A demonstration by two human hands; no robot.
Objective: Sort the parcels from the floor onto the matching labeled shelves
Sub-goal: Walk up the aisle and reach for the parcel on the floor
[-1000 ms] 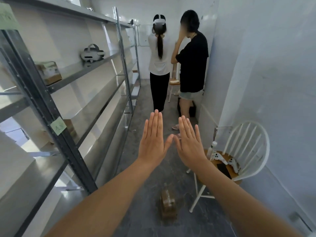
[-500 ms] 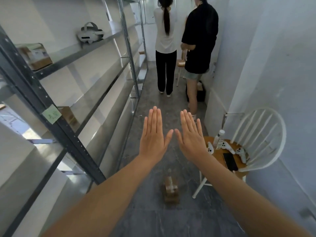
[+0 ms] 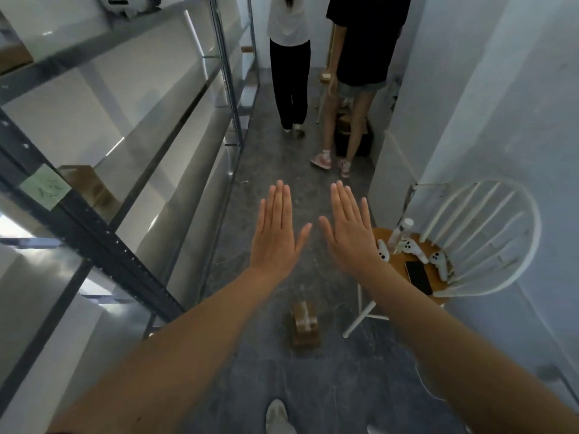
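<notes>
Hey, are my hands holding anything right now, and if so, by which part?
Nothing is held. The left hand and right hand are both stretched out flat with straight fingers, above the taped parcel that lies on the floor.

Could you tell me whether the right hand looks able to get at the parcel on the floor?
Probably yes: the right hand is open and empty, and the parcel stands alone on the floor beside the chair leg, with nothing over it; stooping seems needed.
</notes>
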